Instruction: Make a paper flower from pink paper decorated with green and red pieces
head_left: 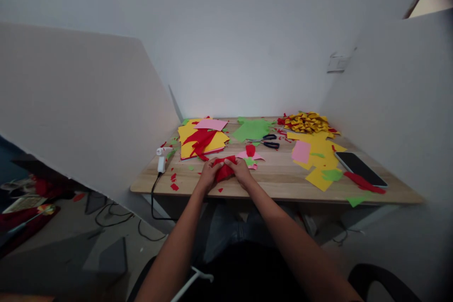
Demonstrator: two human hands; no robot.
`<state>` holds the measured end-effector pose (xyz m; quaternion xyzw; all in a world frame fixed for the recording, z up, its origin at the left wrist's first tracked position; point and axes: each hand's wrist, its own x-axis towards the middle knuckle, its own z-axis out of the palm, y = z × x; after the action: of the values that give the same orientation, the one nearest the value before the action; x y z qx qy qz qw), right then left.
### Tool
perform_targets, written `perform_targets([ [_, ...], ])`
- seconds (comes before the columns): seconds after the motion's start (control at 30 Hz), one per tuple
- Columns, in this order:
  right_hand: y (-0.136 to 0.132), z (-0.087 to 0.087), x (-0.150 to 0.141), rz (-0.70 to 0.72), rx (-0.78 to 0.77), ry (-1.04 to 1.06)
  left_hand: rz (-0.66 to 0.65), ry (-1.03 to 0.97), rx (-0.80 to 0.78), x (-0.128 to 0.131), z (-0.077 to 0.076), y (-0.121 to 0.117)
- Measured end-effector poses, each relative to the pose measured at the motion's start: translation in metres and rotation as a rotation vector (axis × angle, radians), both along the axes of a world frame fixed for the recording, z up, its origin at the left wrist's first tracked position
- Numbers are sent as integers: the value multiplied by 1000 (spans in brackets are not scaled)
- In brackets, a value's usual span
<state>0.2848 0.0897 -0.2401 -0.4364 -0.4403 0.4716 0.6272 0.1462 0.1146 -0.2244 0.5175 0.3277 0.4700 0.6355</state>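
Note:
Between my two hands, at the table's front edge, is a piece of red felt or similar sheet material [225,171]. My left hand [209,173] grips its left side, thumb on top. On the right side my right hand [241,171] pinches it the same way. The fingers underneath are hidden. Just beyond my right hand lie a pink cut piece [260,156] and a small red piece [250,150]. Red scraps [174,187] are scattered left of my left hand.
A white glue gun [162,160] with a black cord stands at the left. Scissors [269,141] lie past my hands near green sheets [253,129]. Yellow sheets [187,140] are stacked back left. A yellow-red pile [307,122] and a dark-screened phone or tablet [361,168] are at the right.

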Motion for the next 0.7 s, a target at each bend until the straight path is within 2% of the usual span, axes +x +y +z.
perform_targets([
  [0.17,0,2,0,-1,-3,3,19,0,19,-1,-3,2],
  [0.4,3,-5,1,-31,26,-35,46,21,60,-2,-7,5],
  [0.7,4,-5,2,-84,69,-93,41,74,118,-2,-1,2],
])
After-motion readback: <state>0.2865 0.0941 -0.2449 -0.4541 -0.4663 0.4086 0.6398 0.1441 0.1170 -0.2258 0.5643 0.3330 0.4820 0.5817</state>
